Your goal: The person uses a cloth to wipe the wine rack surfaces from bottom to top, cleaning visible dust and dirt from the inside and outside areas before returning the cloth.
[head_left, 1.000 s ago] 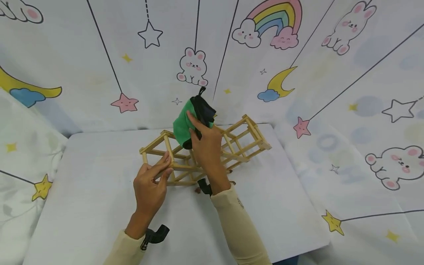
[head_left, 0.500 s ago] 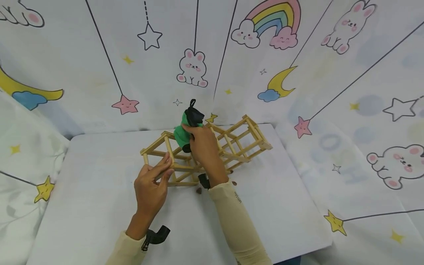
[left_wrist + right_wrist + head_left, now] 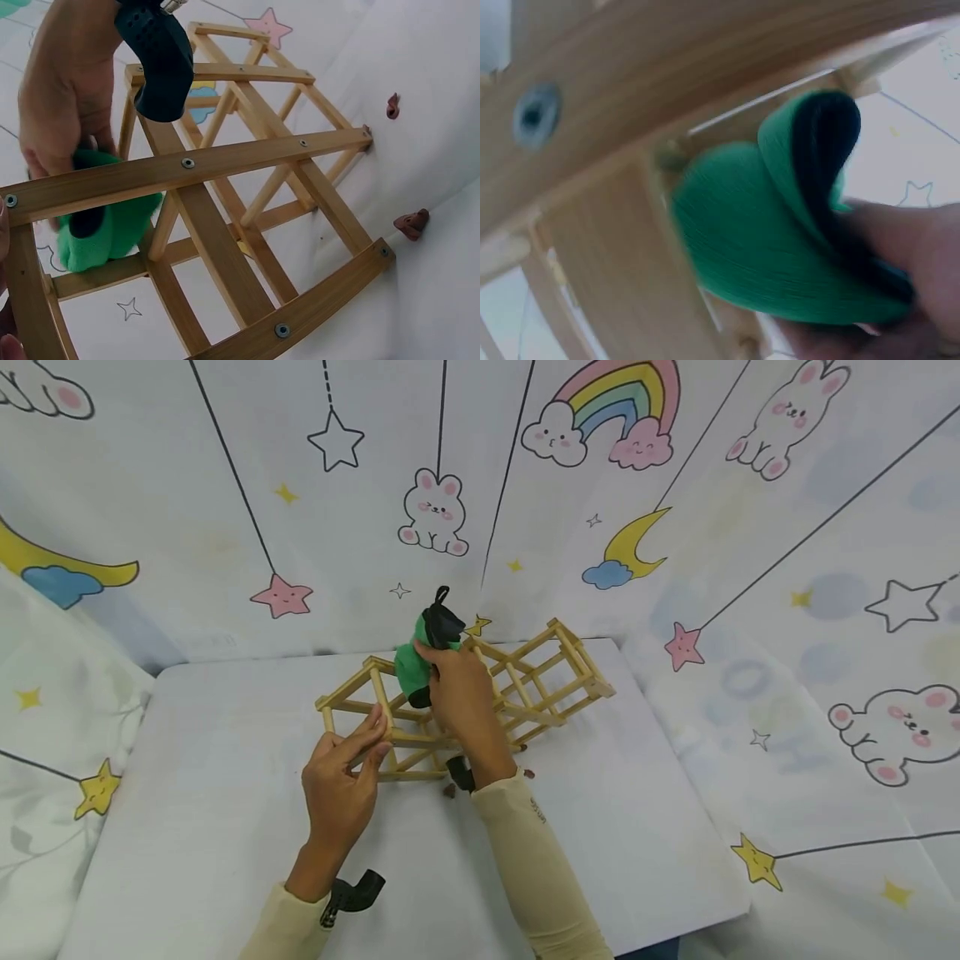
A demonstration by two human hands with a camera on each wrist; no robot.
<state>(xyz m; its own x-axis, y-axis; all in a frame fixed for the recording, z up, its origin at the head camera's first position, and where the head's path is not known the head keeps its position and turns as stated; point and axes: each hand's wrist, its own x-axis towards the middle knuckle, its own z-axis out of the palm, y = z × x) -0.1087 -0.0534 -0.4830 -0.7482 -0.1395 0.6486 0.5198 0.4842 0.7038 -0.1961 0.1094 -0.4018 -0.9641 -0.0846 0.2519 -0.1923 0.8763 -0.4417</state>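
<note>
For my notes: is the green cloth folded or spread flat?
Folded: the right wrist view shows the cloth doubled over in the right hand.

A white backdrop (image 3: pixel 360 543) printed with rabbits (image 3: pixel 433 518), stars (image 3: pixel 282 597), crescent moons (image 3: pixel 621 543) and a rainbow (image 3: pixel 626 395) rises beyond the fingers (image 3: pixel 358 745), while a white tabletop (image 3: pixel 225 802) spreads beneath them in soft, even light.

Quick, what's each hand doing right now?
Left hand: closed, fingers gripping the wooden rack.
Right hand: closed, holding the black-edged green cloth against the rack.
</note>
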